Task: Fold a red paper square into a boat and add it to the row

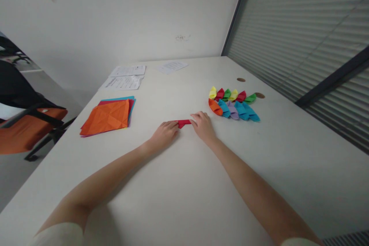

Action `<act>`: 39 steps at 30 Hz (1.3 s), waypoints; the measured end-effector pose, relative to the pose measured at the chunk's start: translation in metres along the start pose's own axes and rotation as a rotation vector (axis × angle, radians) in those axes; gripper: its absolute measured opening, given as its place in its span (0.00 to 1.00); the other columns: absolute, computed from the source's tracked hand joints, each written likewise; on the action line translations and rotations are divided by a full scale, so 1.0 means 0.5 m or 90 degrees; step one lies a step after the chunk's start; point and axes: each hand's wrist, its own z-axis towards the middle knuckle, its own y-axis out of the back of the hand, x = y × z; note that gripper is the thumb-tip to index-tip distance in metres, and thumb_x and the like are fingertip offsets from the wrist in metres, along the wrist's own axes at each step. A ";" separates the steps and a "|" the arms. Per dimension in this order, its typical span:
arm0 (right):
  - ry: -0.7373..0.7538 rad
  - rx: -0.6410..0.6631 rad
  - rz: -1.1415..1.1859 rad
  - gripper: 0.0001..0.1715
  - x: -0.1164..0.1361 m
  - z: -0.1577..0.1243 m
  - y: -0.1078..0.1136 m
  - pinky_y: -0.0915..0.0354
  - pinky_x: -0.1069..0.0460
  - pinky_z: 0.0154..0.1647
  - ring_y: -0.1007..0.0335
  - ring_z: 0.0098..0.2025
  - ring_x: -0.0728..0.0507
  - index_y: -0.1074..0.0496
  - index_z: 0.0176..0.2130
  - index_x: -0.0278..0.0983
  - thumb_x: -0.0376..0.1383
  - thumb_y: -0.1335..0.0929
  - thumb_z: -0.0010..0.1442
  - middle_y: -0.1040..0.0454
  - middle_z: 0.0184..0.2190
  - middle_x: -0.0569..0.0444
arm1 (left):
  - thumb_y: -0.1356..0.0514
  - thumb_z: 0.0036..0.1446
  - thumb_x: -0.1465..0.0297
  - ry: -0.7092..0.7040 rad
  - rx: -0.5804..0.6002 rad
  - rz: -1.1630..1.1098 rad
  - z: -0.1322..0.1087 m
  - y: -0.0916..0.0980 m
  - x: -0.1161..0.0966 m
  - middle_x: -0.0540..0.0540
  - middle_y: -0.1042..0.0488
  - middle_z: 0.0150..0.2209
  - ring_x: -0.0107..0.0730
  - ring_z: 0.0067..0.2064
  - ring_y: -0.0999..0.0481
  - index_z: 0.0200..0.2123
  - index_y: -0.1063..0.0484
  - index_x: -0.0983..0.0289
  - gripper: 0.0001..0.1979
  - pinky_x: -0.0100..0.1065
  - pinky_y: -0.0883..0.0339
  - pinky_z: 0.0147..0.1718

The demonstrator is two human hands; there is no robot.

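A narrow folded piece of red paper (184, 122) lies on the white table between my hands, with a small pointed flap on its near side. My left hand (165, 133) presses its fingers onto the left end of the strip. At the right end, my right hand (203, 125) pinches the paper between thumb and fingers. Both ends of the paper are partly hidden by my fingers. Just beyond my right hand sit two rows of folded paper pieces (232, 109) in several colours.
To the left lies a stack of square coloured sheets, a creased orange sheet (108, 116) on top. Printed papers (125, 82) and another sheet (172, 67) are near the wall. Two round holes (241, 79) mark the table's right side by the blinds. An orange chair (31, 127) stands at left.
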 end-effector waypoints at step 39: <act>0.066 0.265 -0.081 0.35 0.006 -0.060 0.038 0.59 0.29 0.67 0.61 0.71 0.31 0.46 0.67 0.44 0.53 0.49 0.68 0.47 0.68 0.55 | 0.51 0.66 0.59 0.080 0.044 0.113 -0.028 0.024 -0.010 0.62 0.31 0.51 0.44 0.50 0.31 0.56 0.35 0.64 0.21 0.44 0.40 0.49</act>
